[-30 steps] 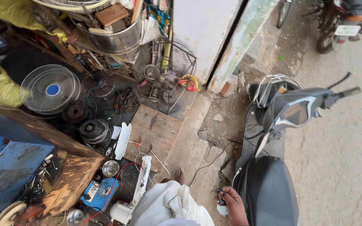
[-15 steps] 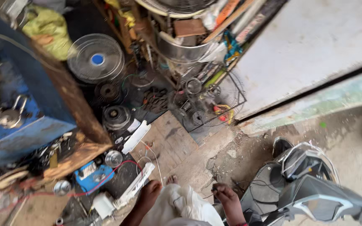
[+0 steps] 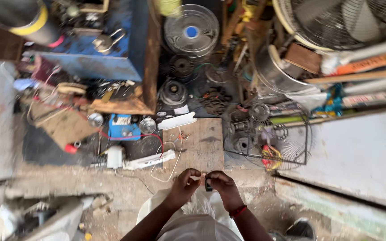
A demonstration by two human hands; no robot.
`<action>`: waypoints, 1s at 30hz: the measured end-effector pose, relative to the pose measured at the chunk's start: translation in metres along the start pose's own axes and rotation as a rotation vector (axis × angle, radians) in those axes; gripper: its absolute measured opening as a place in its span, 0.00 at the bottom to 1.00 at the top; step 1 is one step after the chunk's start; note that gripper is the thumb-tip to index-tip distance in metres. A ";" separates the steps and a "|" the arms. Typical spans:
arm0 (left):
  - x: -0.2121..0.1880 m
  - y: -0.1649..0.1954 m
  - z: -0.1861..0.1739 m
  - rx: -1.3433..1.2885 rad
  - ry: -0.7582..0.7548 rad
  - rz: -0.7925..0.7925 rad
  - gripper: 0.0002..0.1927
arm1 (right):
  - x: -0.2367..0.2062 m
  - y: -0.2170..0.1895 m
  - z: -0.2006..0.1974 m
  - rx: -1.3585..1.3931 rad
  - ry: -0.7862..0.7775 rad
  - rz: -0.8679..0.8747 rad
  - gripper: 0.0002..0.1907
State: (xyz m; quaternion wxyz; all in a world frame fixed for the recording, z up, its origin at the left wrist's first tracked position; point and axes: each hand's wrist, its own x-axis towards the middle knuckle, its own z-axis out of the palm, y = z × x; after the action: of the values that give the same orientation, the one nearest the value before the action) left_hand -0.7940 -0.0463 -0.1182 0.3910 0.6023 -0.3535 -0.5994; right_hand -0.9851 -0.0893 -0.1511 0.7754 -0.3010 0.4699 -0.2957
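My left hand [image 3: 185, 182] and my right hand [image 3: 220, 184] meet at the bottom centre, just above my lap. Between their fingertips they pinch a small dark part [image 3: 208, 184]; what kind of part it is I cannot make out. My right wrist wears a red band [image 3: 237, 210]. A wooden board [image 3: 202, 145] lies on the ground right beyond my hands, with a thin white wire [image 3: 168, 160] looping across its left side.
A blue metal box [image 3: 99, 53] stands at the upper left over a cluttered shelf. Fan guards [image 3: 192, 30], motor parts [image 3: 173, 91], a wire fan cage [image 3: 275, 138] and a steel bucket [image 3: 278, 73] crowd the back. A small blue device [image 3: 121, 127] and white strips [image 3: 150, 159] lie left of the board.
The view has swung left, away from the scooter, toward the shop clutter. My two hands have come together in front of me and now pinch a small dark part.
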 end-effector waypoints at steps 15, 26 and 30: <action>-0.044 0.017 0.052 -0.581 0.453 -0.076 0.05 | 0.009 -0.048 0.029 -0.360 -0.477 0.105 0.06; -0.085 -0.010 0.042 -0.719 0.793 0.024 0.05 | 0.007 -0.035 0.037 -0.445 -0.604 0.205 0.13; -0.121 -0.036 0.023 -0.727 0.993 -0.051 0.06 | 0.009 -0.026 0.009 -0.791 -0.491 0.348 0.17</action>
State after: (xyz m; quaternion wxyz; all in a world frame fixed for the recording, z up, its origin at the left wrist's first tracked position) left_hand -0.8223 0.0771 -0.0956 0.6750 0.6459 0.1123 -0.3384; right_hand -0.9782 -0.1110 -0.1334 0.7274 -0.5500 0.3927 0.1189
